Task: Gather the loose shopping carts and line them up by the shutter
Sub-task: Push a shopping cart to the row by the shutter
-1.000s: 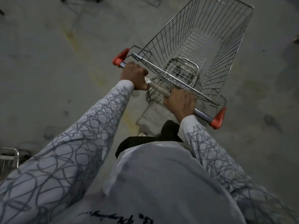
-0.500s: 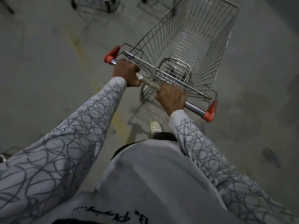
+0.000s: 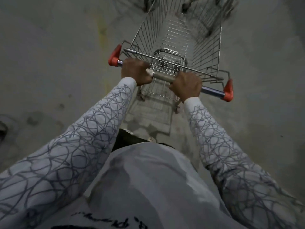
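Grey concrete floor point(image 3: 49, 63) all round. Wire shopping cart point(image 3: 178, 38) reaching far ahead, handle bar point(image 3: 162, 77) nearest, gripped by left hand point(image 3: 135, 71) and right hand point(image 3: 185, 86), both wrapped tight. Shirt lettering point(image 3: 107, 222) upside down, unreadable.

Dim, flat, greyish light. Faint shadow under the silver wire shopping cart point(image 3: 179, 47) on the grey concrete floor point(image 3: 49, 63). Far end motion-blurred; wide-angle bending at edges.
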Tool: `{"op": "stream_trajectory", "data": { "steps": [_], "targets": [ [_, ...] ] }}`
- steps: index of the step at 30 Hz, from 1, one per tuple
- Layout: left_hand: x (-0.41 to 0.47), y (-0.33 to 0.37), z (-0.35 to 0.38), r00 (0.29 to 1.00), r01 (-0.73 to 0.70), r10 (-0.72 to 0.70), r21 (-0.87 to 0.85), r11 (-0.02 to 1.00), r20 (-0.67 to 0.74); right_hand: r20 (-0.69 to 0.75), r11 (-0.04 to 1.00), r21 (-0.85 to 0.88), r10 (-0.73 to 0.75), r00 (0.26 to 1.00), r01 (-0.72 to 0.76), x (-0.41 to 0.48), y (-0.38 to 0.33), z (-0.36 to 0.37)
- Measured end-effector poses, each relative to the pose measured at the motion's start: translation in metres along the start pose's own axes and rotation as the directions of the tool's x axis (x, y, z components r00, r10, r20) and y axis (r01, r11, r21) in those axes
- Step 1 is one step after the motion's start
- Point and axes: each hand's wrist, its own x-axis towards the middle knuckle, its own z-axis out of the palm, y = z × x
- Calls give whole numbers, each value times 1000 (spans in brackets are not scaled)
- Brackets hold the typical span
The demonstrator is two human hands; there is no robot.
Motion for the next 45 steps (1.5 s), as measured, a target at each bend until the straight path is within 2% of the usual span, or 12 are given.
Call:
{"op": "stream_trajectory", "data": {
  "steps": [6, 10, 16, 21, 26, 34, 39, 45],
  "targets": [
    [41, -64, -8, 978, 197, -201, 63, 978, 56, -13, 989, -9, -146, 989, 146, 80, -57, -14],
    [62, -110, -16, 949, 308, -312, 80, 948, 45, -24, 963, -29, -267, 963, 267, 127, -101, -24],
    [83, -169, -25, 880, 467, -473, 103, 878, 42, -25, 889, -89, -452, 891, 449, 197, -166, -37],
    [95, -202, -27, 779, 619, -626, 111, 778, 44, -9, 788, -123, -608, 794, 603, 251, -214, -43],
    [106, -226, -28, 667, 734, -744, 144, 664, 30, 23, 632, -150, -767, 642, 761, 302, -260, -51],
    [126, -240, -29, 341, 931, -940, 143, 337, -5, 86, 314, -203, -938, 336, 928, 363, -335, -69],
    [124, -234, -24, 155, 980, -988, 127, 152, -16, 117, 104, -219, -984, 132, 970, 372, -366, -70],
    [92, -211, -17, -48, 996, -998, 78, -51, -43, 155, -114, -257, -985, -75, 960, 347, -394, -62]
  ]
}}
